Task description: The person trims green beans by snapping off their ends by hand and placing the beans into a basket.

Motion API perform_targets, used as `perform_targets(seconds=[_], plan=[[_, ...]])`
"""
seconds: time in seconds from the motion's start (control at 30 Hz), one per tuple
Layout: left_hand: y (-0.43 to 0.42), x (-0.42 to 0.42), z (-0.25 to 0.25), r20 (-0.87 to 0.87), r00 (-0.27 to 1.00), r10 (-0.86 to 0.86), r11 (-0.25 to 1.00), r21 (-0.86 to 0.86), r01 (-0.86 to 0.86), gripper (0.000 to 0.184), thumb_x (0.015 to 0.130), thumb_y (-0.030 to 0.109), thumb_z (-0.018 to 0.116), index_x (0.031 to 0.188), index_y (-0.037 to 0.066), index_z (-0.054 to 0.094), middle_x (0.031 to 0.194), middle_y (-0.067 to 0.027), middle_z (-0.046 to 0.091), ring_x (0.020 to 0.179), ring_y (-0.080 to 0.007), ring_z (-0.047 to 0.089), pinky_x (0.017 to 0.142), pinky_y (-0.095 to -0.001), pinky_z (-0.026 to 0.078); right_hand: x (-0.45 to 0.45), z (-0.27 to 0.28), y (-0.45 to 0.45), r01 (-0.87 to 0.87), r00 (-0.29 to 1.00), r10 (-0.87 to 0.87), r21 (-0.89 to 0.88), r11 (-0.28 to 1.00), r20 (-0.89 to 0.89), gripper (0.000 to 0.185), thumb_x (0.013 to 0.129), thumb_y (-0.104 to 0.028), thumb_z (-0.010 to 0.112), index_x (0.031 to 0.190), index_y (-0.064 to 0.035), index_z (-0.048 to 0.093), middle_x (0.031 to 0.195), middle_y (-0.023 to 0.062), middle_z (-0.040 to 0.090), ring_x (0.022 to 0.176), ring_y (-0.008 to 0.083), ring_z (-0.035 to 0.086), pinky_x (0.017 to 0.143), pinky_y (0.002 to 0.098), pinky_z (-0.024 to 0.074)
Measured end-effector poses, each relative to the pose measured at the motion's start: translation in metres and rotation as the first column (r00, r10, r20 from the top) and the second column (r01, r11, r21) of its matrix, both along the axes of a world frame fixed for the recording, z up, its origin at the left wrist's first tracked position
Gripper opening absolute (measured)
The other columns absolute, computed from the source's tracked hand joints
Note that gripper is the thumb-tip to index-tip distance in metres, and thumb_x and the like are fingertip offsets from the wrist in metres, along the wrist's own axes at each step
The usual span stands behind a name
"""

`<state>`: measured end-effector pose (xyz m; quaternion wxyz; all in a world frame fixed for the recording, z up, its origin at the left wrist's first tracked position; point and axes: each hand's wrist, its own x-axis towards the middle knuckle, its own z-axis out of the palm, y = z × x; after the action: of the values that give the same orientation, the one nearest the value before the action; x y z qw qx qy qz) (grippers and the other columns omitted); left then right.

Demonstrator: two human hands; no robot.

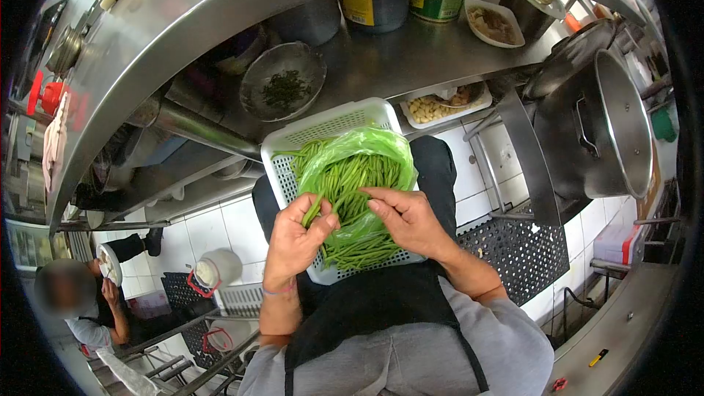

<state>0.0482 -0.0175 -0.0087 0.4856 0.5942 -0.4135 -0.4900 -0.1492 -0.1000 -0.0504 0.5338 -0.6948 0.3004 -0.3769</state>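
A white perforated basket rests on my lap. Inside it sits a green plastic bag, open at the top and full of long green beans; more beans lie around it in the basket. My left hand is closed over the near left side of the bag, with green beans between thumb and fingers. At the bag's right side my right hand has thumb and forefinger pinched together by a bean's end. Whether a piece of bean is in that pinch is too small to tell.
Ahead, a steel shelf holds a bowl with dark green bits, cans and a white dish. A tray of pale pieces stands beyond the basket. Right is a large steel pot. Lower left, another person sits holding a plate.
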Motion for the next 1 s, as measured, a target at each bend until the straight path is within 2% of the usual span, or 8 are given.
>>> perform_targets(seconds=[0.07, 0.17, 0.27, 0.37, 0.57, 0.7, 0.83, 1.0], plan=[[-0.001, 0.000, -0.001, -0.004, 1.000, -0.009, 1.000, -0.005, 0.009, 0.007, 0.091, 0.003, 0.064, 0.092, -0.001, 0.059, 0.080, -0.0007, 0.060, 0.075, -0.0072, 0.055, 0.068, -0.0229, 0.045, 0.000, -0.003, 0.002, 0.005, 0.999, -0.006, -0.022, 1.000, -0.041, 0.020, 0.097, -0.010, 0.062, 0.111, 0.0023, 0.068, 0.076, 0.0123, 0.067, 0.061, 0.0133, 0.060, 0.057, 0.0286, 0.0467], [-0.001, -0.001, -0.002, -0.019, 1.000, -0.001, 1.000, 0.019, 0.002, 0.006, 0.090, 0.003, 0.064, 0.092, 0.000, 0.058, 0.080, 0.0013, 0.057, 0.074, -0.0064, 0.052, 0.067, -0.0223, 0.044, -0.001, 0.008, 0.003, -0.001, 0.997, -0.003, -0.056, 0.998, -0.076, 0.015, 0.096, -0.006, 0.059, 0.104, 0.0033, 0.067, 0.077, 0.0196, 0.067, 0.066, 0.0302, 0.068, 0.058, 0.0381, 0.0496], [-0.001, -0.001, -0.006, -0.052, 0.999, 0.011, 0.996, 0.087, -0.006, 0.006, 0.090, 0.003, 0.064, 0.091, 0.001, 0.058, 0.081, 0.0032, 0.055, 0.074, -0.0056, 0.049, 0.066, -0.0217, 0.042, -0.001, 0.011, 0.005, -0.003, 0.996, -0.008, -0.120, 0.993, -0.085, 0.014, 0.096, -0.005, 0.057, 0.103, 0.0029, 0.067, 0.075, 0.0203, 0.065, 0.064, 0.0310, 0.067, 0.056, 0.0386, 0.0491], [-0.002, -0.004, -0.008, -0.102, 0.995, -0.015, 0.993, 0.113, 0.026, 0.006, 0.089, 0.002, 0.064, 0.091, 0.002, 0.058, 0.080, 0.0042, 0.053, 0.073, -0.0053, 0.047, 0.066, -0.0217, 0.041, -0.004, 0.010, 0.005, -0.030, 0.990, 0.017, -0.094, 0.995, -0.138, 0.014, 0.096, -0.006, 0.057, 0.101, 0.0028, 0.068, 0.072, 0.0163, 0.062, 0.057, 0.0197, 0.060, 0.054, 0.0304, 0.0454], [0.010, -0.014, -0.001, -0.181, 0.948, -0.261, 0.947, 0.142, 0.288, 0.005, 0.088, -0.001, 0.061, 0.089, 0.003, 0.058, 0.081, 0.0024, 0.056, 0.074, -0.0061, 0.049, 0.065, -0.0234, 0.043, -0.002, -0.010, 0.002, 0.132, 0.990, -0.132, 0.003, 0.991, -0.049, 0.018, 0.099, -0.008, 0.051, 0.098, 0.0023, 0.065, 0.061, 0.0061, 0.053, 0.052, 0.0122, 0.052, 0.050, 0.0296, 0.0418], [0.009, -0.013, 0.002, -0.198, 0.980, -0.022, 0.996, 0.075, 0.038, 0.003, 0.089, 0.001, 0.060, 0.089, 0.004, 0.058, 0.079, 0.0023, 0.056, 0.070, -0.0057, 0.049, 0.062, -0.0224, 0.041, -0.011, -0.012, -0.006, -0.118, 0.989, 0.036, 0.606, 0.787, 0.145, 0.026, 0.104, -0.017, 0.045, 0.110, -0.0003, 0.064, 0.060, -0.0065, 0.040, 0.048, 0.0034, 0.033, 0.044, 0.0217, 0.0289], [-0.009, -0.006, -0.011, -0.170, 0.960, 0.222, 0.973, -0.028, -0.230, 0.008, 0.094, 0.010, 0.060, 0.089, 0.005, 0.055, 0.071, 0.0041, 0.053, 0.058, -0.0015, 0.040, 0.052, -0.0200, 0.032, -0.010, 0.005, 0.005, -0.358, 0.933, 0.277, 0.666, 0.654, 0.230, 0.029, 0.105, -0.022, 0.048, 0.113, -0.0025, 0.067, 0.065, -0.0068, 0.045, 0.057, 0.0014, 0.038, 0.050, 0.0213, 0.0312], [-0.011, -0.004, -0.019, -0.167, 0.958, 0.231, 0.967, -0.066, -0.245, 0.012, 0.095, 0.013, 0.063, 0.090, 0.005, 0.055, 0.075, 0.0031, 0.055, 0.064, -0.0028, 0.044, 0.057, -0.0201, 0.035, -0.004, -0.003, 0.011, -0.339, 0.935, 0.347, 0.458, 0.822, 0.071, 0.026, 0.104, -0.020, 0.051, 0.110, 0.0001, 0.067, 0.068, -0.0025, 0.051, 0.062, 0.0049, 0.043, 0.055, 0.0250, 0.0370]])
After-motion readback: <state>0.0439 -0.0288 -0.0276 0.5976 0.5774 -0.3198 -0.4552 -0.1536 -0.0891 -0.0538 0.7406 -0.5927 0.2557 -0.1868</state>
